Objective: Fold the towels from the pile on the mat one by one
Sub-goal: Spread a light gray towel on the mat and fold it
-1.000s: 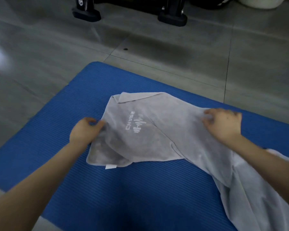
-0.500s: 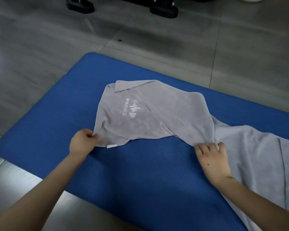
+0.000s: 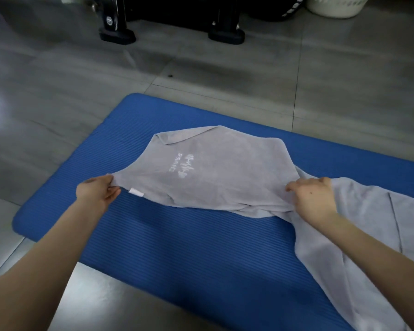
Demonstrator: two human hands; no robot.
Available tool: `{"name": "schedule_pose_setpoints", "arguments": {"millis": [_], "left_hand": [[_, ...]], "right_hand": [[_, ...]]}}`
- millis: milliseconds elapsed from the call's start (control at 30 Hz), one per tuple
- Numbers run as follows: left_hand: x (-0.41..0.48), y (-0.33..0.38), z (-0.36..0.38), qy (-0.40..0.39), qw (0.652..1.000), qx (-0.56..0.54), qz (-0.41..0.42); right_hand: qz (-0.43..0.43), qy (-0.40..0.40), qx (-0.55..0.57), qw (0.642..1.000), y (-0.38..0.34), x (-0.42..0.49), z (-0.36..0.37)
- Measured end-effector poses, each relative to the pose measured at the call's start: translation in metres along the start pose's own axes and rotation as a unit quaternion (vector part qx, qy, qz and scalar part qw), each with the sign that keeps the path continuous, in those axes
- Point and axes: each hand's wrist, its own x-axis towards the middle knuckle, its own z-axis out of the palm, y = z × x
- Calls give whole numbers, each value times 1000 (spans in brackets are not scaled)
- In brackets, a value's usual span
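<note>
A grey towel (image 3: 215,168) with a white logo lies partly spread on the blue mat (image 3: 189,240). My left hand (image 3: 96,191) pinches its near left corner, beside a small white label, and holds that edge slightly raised. My right hand (image 3: 311,199) grips the towel's near right edge where the cloth bunches. A paler grey towel (image 3: 359,225) lies to the right, running under my right forearm to the frame's lower right.
Grey floor tiles surround the mat. Black equipment feet (image 3: 117,34) stand on the floor at the back. A white basket (image 3: 337,5) sits at the top right corner.
Both hands have pulled the towel's near edge taut and lifted it a little; the folded-over flap has opened out. My right hand moved up onto the towel's edge.
</note>
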Motion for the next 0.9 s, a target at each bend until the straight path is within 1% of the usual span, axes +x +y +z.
{"name": "schedule_pose_setpoints", "arguments": {"millis": [33,67,100,133,167,233,300,367,400,433,467,500,600,667,733,767,867,900], "left_hand": [[0,-3,-1,26,996,69,40],[-1,-8,-2,59,974,192,100],[-1,-15,-2,86,928,326,160],[-3,-23,-1,95,869,427,230],[-6,-33,2,78,815,488,301],[-17,-53,15,-21,713,546,439],[-29,-74,29,-142,608,562,543],[-38,-91,41,-227,526,580,579],[-43,-97,46,-244,496,604,574],[-45,-103,50,-249,473,626,567],[-47,-105,54,-244,460,644,560],[-46,-108,57,-237,462,647,557],[-42,-106,64,-234,493,636,545],[-38,-102,67,-235,522,611,547],[-37,-95,69,-232,552,608,522],[-34,-92,68,-227,571,596,517],[-35,-79,68,-212,647,560,472],[-36,-75,68,-208,660,556,460]], "right_hand": [[-36,25,-12,999,-12,-6,2],[-69,48,-30,996,-23,-12,5],[-103,48,-42,993,-33,-18,11],[-136,45,-58,988,-40,-26,18],[-165,49,-68,983,-45,-31,26],[-180,31,-89,979,-51,-39,40],[-162,27,-125,978,-51,-36,53],[-146,36,-121,981,-48,-28,60],[-141,40,-119,982,-46,-24,61],[-138,41,-120,982,-44,-21,62],[-136,40,-118,983,-44,-18,62],[-137,42,-114,983,-43,-16,61],[-143,51,-87,985,-40,-11,57],[-149,38,-67,986,-36,-6,55],[-163,32,-70,984,-33,-3,56],[-170,37,-74,982,-31,-2,56],[-183,81,-75,977,-26,0,58],[-187,96,-77,975,-26,1,59]]}}
